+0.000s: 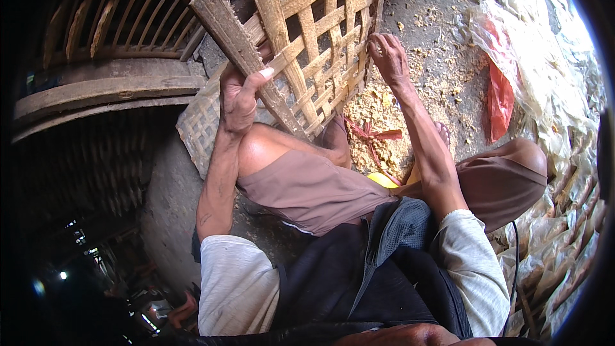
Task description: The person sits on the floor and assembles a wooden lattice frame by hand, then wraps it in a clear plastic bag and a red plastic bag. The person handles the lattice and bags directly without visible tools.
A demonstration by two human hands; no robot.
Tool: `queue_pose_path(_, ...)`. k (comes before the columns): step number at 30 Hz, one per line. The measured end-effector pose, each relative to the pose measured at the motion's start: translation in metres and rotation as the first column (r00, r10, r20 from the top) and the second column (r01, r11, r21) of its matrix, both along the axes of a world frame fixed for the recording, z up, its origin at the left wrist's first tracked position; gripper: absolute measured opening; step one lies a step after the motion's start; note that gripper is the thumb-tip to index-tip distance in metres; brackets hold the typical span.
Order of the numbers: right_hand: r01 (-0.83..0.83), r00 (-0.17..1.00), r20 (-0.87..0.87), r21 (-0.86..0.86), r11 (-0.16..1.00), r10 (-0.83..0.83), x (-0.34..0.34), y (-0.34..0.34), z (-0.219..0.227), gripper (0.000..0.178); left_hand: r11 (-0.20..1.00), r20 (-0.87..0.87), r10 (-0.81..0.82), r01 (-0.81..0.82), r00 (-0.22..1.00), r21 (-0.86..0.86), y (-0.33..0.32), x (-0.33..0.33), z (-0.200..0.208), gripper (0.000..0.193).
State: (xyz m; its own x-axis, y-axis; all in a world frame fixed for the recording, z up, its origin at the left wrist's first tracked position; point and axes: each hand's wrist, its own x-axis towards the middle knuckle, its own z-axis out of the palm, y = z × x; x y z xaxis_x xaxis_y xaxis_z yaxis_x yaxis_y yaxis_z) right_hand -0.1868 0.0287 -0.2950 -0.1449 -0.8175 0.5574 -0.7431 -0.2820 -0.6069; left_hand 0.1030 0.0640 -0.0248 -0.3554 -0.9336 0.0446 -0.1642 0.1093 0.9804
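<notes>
A woven bamboo tray [306,19] with a rough wooden frame stands tilted up in front of me, its open lattice facing me. My left hand [241,96] grips the frame's left bar, the thumb lying over its near side. At the opposite edge, my right hand [389,59] has its fingers curled against the right rim. Below the tray, between my legs, lies a heap of crumbly yellowish bits [384,106]. A red strip [368,136] is draped over the heap, with a bright yellow object [383,180] beside it, partly hidden by my leg.
Many flat packets in clear plastic [564,218] are piled along the right, with a red plastic sheet [500,99] at the pile's edge. Another woven panel [198,125] lies behind my left forearm. Slatted wooden racks [109,93] stand at left. Crumbs litter the dark floor [423,0].
</notes>
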Motion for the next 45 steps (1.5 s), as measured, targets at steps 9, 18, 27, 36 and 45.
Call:
queue_pose_path(9, 0.005, 0.995, -0.096, 0.067, 0.998, 0.002, -0.002, -0.003, -0.008, 0.018, 1.000, 0.009, -0.002, 0.002, 1.000, 0.006, 0.000, 0.001, 0.000, 0.056)
queue_pose_path(18, 0.008, 0.998, -0.063, 0.028, 1.000, -0.006, -0.001, 0.001, 0.001, 0.022, 1.000, -0.002, -0.008, 0.008, 1.000, 0.001, -0.001, -0.001, 0.002, 0.056)
queue_pose_path(27, 0.007, 0.999, 0.038, 0.106, 0.994, -0.012, 0.005, -0.004, -0.007, 0.020, 1.000, -0.006, -0.004, 0.004, 1.000, -0.006, -0.001, -0.001, 0.000, 0.056)
queue_pose_path(36, -0.128, 0.990, 0.102, 0.296, 0.946, 0.102, -0.017, 0.028, -0.046, 0.011, 0.993, -0.065, 0.117, -0.116, 0.991, 0.017, -0.004, -0.003, -0.008, 0.043)
queue_pose_path(45, -0.063, 0.974, 0.228, 0.269, 0.961, 0.000, 0.006, 0.016, -0.016, 0.025, 0.989, -0.086, 0.146, -0.143, 0.986, 0.048, -0.003, 0.002, -0.009, 0.041)
